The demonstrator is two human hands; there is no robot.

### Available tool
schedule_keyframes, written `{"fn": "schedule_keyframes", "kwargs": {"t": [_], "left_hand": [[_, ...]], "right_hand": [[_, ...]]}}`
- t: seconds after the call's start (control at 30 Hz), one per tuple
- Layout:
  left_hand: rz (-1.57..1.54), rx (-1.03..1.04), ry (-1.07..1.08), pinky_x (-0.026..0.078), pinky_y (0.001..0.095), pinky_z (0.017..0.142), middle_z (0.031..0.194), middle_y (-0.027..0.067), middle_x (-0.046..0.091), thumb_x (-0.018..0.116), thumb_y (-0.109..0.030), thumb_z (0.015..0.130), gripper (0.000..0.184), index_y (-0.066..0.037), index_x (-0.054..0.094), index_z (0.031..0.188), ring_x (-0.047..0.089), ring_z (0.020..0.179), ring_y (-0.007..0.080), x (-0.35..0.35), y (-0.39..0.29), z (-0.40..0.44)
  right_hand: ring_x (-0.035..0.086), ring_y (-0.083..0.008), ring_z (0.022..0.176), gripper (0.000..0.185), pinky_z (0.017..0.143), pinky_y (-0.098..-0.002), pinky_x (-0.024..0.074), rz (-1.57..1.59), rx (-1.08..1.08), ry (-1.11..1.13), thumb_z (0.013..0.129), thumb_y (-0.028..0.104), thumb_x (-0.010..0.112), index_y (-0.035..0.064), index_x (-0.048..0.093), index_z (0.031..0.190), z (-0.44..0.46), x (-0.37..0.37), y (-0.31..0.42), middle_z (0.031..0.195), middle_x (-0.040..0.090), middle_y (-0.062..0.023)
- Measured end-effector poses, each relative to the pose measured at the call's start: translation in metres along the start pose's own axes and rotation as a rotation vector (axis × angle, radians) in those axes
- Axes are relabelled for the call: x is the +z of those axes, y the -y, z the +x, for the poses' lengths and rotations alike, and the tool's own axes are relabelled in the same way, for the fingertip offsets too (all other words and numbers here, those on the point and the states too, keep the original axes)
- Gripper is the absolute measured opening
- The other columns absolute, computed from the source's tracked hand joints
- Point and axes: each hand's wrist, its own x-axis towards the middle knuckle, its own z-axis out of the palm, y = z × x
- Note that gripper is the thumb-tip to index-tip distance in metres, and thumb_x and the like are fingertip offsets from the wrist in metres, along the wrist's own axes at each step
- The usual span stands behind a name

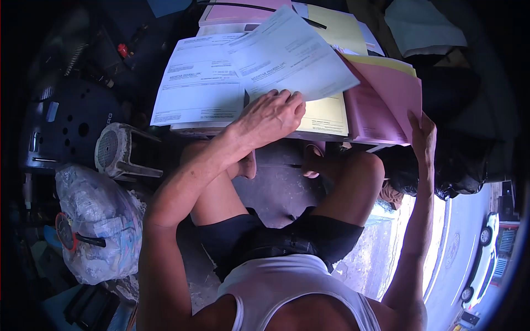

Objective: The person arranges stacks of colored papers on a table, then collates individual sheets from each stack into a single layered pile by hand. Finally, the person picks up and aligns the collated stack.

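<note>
My left hand (274, 114) is closed, its fingers curled at the lower edge of a white printed form (292, 52), which is raised and tilted. Left of it, another stack of white forms (193, 83) lies flat on the table. A yellow form (329, 116) shows beneath the raised sheet. At the right, my right hand (424, 135) pinches the lower corner of a pink sheet (395, 91), which bends upward with a yellow sheet behind its top edge. More pink forms (367, 113) lie under it. My right fingertips are partly hidden.
Pink and yellow paper stacks (342, 27) lie at the table's back, with a dark pen-like stick across them. A small stool (116, 149) and a stuffed plastic bag (99, 220) stand at left. Black bags (452, 171) sit at right, near a street with a parked car (480, 259).
</note>
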Motion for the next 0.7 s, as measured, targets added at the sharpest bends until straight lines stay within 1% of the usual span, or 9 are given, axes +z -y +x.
{"fn": "schedule_keyframes", "kwargs": {"t": [0.07,0.23,0.37,0.43,0.5,0.57,0.63,0.67,0.7], "left_hand": [[0.051,0.028,0.045,0.058,0.0394,0.093,0.123,0.0159,0.064,0.063,-0.007,0.087,0.029,0.004,0.066,0.114,0.067,0.111,0.0277,0.003,-0.007,-0.004],[0.005,0.051,-0.003,0.05,0.0459,0.105,0.131,0.0169,0.064,0.065,-0.011,0.087,0.031,0.003,0.068,0.116,0.064,0.119,0.0309,0.0,-0.01,-0.035],[0.093,0.051,-0.132,0.047,0.0503,0.108,0.129,0.0133,0.066,0.065,-0.013,0.087,0.032,0.0,0.07,0.115,0.064,0.118,0.0294,0.005,-0.01,-0.047],[0.173,0.096,-0.158,0.047,0.051,0.108,0.127,0.0117,0.067,0.066,-0.015,0.087,0.031,-0.001,0.071,0.114,0.065,0.116,0.0283,0.008,-0.011,-0.048],[0.135,0.087,-0.225,0.05,0.0496,0.102,0.114,0.0127,0.064,0.069,-0.016,0.081,0.028,0.0,0.072,0.104,0.063,0.107,0.0262,0.007,-0.016,-0.046],[0.044,0.057,-0.208,0.051,0.0493,0.099,0.112,0.0116,0.065,0.069,-0.016,0.082,0.025,-0.001,0.072,0.102,0.064,0.106,0.026,0.008,-0.016,-0.045],[-0.043,0.023,-0.193,0.051,0.049,0.096,0.11,0.0104,0.065,0.069,-0.015,0.083,0.022,-0.001,0.071,0.099,0.064,0.105,0.0258,0.005,-0.017,-0.043],[-0.16,-0.04,-0.16,0.051,0.049,0.095,0.11,0.0098,0.065,0.068,-0.014,0.084,0.019,-0.001,0.071,0.098,0.064,0.105,0.0258,-0.001,-0.019,-0.042],[-0.278,-0.105,-0.126,0.051,0.0489,0.093,0.109,0.0091,0.065,0.068,-0.013,0.085,0.016,-0.002,0.07,0.096,0.063,0.105,0.0259,-0.006,-0.02,-0.042]], "right_hand": [[0.069,-0.0212,0.073,0.036,0.073,-0.0364,0.0545,0.025,-0.017,-0.059,0.104,0.033,0.059,0.0058,0.072,0.123,0.003,0.003,0.006,0.086,0.074,-0.0147],[0.064,-0.0213,0.065,0.03,0.066,-0.0384,0.0515,0.038,-0.003,-0.133,0.104,0.031,0.059,0.0058,0.073,0.114,0.013,0.01,0.038,0.077,0.069,-0.0159],[0.07,-0.0354,0.068,0.023,0.066,-0.0418,0.0533,-0.021,-0.067,-0.095,0.102,0.026,0.061,0.008,0.072,0.112,0.022,0.019,0.09,0.076,0.069,-0.0201],[0.071,-0.0387,0.071,0.019,0.067,-0.0466,0.0567,-0.066,-0.276,-0.179,0.102,0.022,0.06,0.0108,0.073,0.109,0.026,0.036,0.111,0.077,0.071,-0.0184],[0.071,-0.0367,0.069,0.018,0.067,-0.0456,0.058,-0.135,-0.398,-0.146,0.098,0.017,0.06,0.0116,0.073,0.109,0.026,0.052,0.132,0.077,0.072,-0.0167],[0.073,-0.0339,0.068,0.023,0.065,-0.0448,0.0585,-0.122,-0.534,-0.086,0.091,0.009,0.06,0.0129,0.073,0.11,0.017,0.067,0.154,0.077,0.073,-0.0155],[0.073,-0.0323,0.066,0.028,0.064,-0.0443,0.0589,-0.088,-0.647,0.03,0.086,0.004,0.059,0.0129,0.073,0.109,0.002,0.086,0.163,0.074,0.073,-0.0158],[0.073,-0.0326,0.065,0.028,0.063,-0.0439,0.0582,-0.15,-0.677,0.165,0.086,0.004,0.058,0.0112,0.072,0.11,-0.007,0.086,0.168,0.071,0.072,-0.0173],[0.073,-0.0331,0.066,0.024,0.062,-0.0426,0.0575,-0.173,-0.697,0.283,0.089,0.008,0.059,0.0079,0.072,0.109,-0.014,0.09,0.166,0.07,0.071,-0.0175]]}}
